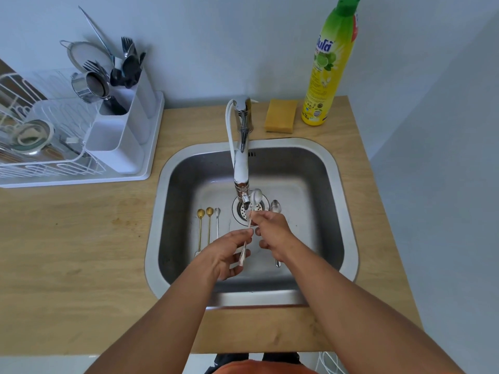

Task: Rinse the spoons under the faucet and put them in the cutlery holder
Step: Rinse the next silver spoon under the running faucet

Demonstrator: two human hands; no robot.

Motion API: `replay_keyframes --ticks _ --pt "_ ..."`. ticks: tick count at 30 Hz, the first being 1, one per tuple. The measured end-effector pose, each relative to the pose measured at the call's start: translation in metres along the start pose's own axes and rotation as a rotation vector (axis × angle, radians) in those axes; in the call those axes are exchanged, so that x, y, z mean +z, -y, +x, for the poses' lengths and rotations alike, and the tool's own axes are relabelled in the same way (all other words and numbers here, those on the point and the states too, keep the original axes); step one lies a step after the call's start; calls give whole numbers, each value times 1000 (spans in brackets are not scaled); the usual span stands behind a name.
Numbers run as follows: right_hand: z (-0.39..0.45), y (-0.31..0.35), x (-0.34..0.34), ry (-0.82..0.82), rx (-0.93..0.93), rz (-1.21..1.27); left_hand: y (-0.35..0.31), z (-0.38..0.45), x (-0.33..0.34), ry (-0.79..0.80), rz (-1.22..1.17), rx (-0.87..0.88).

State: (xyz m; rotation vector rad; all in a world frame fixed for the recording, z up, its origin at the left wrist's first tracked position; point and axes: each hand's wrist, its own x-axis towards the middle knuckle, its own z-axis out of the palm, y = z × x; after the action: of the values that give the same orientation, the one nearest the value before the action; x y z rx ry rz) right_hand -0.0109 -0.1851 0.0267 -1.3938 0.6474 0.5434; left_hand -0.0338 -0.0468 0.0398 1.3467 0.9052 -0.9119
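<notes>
1. Left hand (229,249) pinches the silver spoon (249,222) handle; right hand (270,229) rubs its neck, bowl beside the faucet nozzle (245,197).
2. Risk: wet handle slips into the sink (324,157), between the hands.

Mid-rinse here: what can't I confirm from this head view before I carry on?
- Water flow at the faucet tip: too faint to tell.
- Silver spoon lying right of the drain: handle mostly hidden by the right hand.
- Held spoon: mid-handle covered by fingers of the left hand.
- Cutlery holder front compartment: interior not visible.
</notes>
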Motion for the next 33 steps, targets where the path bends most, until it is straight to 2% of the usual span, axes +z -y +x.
replay_keyframes --ticks 7,11,17,25,28,33 --pt "-3 5 1 -25 -83 -78 -12 2 8 -131 -27 194" --pt "-4 4 0 -5 -90 -70 -12 -4 9 -147 -11 253" --pt "2 16 -2 -22 -60 11 0 -16 8 -30 14 218" --pt "3 18 -7 78 33 120 21 -27 2 164 -27 156" --pt "4 12 -5 79 54 126 23 -26 -8 176 50 167" --pt "8 6 2 82 67 48 13 -21 -26 96 328 205"
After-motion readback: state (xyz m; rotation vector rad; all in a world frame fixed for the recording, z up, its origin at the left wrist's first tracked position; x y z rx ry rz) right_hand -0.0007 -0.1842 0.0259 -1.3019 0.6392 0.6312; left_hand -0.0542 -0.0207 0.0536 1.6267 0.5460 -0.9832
